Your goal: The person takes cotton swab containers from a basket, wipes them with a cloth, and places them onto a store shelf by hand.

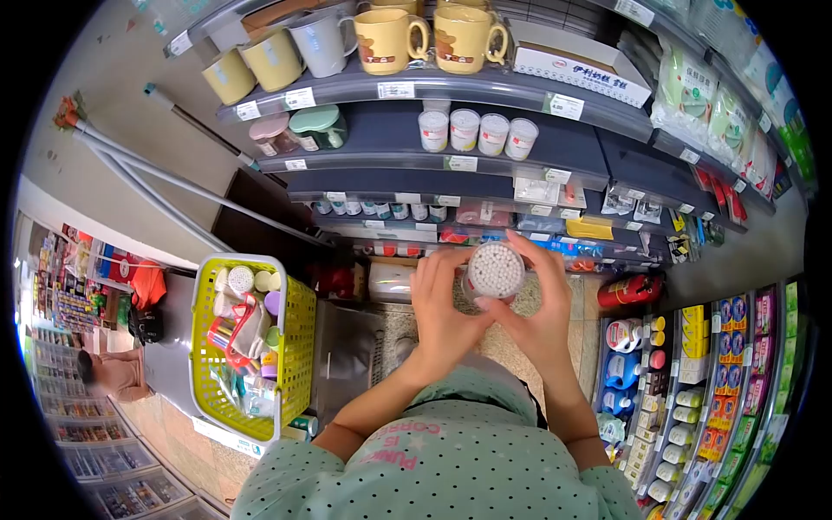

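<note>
Between my two hands is a round clear tub of cotton swabs (496, 270), its white tips facing up at the camera. My left hand (440, 299) curls around the tub's left side. On its right side, the fingers and thumb of my right hand (542, 299) close round it, the thumb near the lower rim. Beyond the tub, several similar white-topped tubs (479, 132) stand in a row on a shelf. To my left is a yellow-green shopping basket (299, 347) holding bottles, packets and another round tub of swabs (241, 279).
Dark shelves (373, 149) with price tags rise in front, carrying yellow mugs (381, 42) and a white carton (581, 69). Bottles and boxes (693, 347) fill the right-hand shelves. A red fire extinguisher (631, 290) lies near the floor. Another person (117, 374) is at far left.
</note>
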A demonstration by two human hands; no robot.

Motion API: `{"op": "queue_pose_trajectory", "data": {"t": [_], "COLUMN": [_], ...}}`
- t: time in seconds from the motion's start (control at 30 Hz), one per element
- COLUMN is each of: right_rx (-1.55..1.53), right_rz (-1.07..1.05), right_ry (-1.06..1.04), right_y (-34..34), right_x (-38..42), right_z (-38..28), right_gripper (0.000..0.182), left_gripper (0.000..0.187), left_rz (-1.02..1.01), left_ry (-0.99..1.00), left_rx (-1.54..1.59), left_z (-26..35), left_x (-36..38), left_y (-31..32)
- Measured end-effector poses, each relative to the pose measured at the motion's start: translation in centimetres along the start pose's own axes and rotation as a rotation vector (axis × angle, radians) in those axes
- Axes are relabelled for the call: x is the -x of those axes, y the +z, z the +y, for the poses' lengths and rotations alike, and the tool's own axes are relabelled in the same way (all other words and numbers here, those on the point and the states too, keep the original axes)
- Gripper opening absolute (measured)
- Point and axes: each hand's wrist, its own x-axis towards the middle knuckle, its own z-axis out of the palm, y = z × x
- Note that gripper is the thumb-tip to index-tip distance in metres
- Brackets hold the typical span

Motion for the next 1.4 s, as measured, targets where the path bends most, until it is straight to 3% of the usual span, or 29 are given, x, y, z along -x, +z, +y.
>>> {"op": "queue_pose_trajectory", "data": {"t": [0.27,0.57,0.6,0.73,0.97,1.23,1.4], "right_rx": [-0.091,-0.340,-0.372,-0.398,-0.494,-0.418,-0.433], "right_rz": [-0.046,0.017,0.025,0.034,0.054,0.051,0.067], "right_ry": [0.130,0.241,0.251,0.237,0.224,0.264,0.295], "right_y": [0.6,5.5,6.1,7.8,9.7,10.9,11.5], "right_x": [0.7,-3.0,-3.5,-5.5,-8.4,-10.1,-10.5], "right_z": [3.0,7.4,8.1,10.5,13.2,14.7,15.9], "right_gripper": [0.063,0.071,0.071,0.072,0.081,0.091,0.093], "left_gripper": [0.057,0.071,0.067,0.059,0.061,0.058,0.058], "left_rz": [0.111,0.043,0.086,-0.012,-0.216,-0.138,-0.154], "left_ry": [-0.067,-0.214,-0.099,-0.071,-0.010,0.205,0.216], "left_rx": [0.021,0.027,-0.013,-0.087,-0.119,-0.389,-0.517], "left_z": [-3.6,-7.2,-8.0,-10.4,-13.5,-16.1,-17.1], "left_x": [-3.2,-8.1,-8.8,-11.8,-16.5,-19.3,-20.3], "left_y": [4.1,6.3,6.5,6.7,6.1,7.7,8.6]}}
